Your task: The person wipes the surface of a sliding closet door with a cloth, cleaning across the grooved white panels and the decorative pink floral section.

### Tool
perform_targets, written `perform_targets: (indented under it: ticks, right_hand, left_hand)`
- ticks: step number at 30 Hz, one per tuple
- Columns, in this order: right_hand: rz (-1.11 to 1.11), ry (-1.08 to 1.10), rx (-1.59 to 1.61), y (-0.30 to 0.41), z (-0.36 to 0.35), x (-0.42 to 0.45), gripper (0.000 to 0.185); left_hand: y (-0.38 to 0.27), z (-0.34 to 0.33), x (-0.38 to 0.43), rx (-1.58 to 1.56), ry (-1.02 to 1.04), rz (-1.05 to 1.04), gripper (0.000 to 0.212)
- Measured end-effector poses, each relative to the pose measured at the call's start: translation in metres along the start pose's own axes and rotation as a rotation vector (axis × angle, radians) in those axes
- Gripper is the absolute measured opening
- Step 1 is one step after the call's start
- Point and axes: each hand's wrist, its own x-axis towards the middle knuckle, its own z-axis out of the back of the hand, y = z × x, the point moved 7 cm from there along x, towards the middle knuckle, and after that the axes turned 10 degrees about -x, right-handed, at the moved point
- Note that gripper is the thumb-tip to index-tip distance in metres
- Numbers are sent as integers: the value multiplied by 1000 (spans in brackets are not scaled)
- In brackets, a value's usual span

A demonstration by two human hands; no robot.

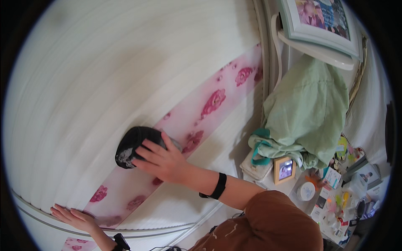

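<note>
A white ribbed sliding door [94, 78] of a wardrobe, with a diagonal band of pink flowers [213, 102], fills the left and middle of the view. My right hand [163, 160] holds a dark cap [141, 138] against the door over the floral band; grey-white marks show on the cap's lower left. Flat against the door's edge by the frame, at the lower left, lies my left hand [73, 219], with nothing in it. A black band circles each wrist.
To the right hangs a light green cloth [307, 106] below a shelf [317, 50] bearing a white picture frame [320, 18]. A small wooden photo frame [284, 170], a round white-lidded jar [306, 191] and many small items crowd the tabletop at the lower right.
</note>
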Motion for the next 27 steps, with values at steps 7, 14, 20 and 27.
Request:
perform_targets:
  ticks: [7,14,20,27]
  right_hand:
    - [-295,-111,-136,-74,15,-34,42]
    - [-517,-246,10,-70,14,-33,41]
    - [-514,-350,-24,2,-8,-24,40]
    - [-512,-271,-44,118,-52,-17,40]
  left_hand:
    - [-2,-7,-4,-66,-8,-25,49]
    - [7,2,-8,-68,-47,-17,47]
    - [26,-1,-17,-357,-102,290,54]
    - [27,5,-30,-1033,-186,96,75]
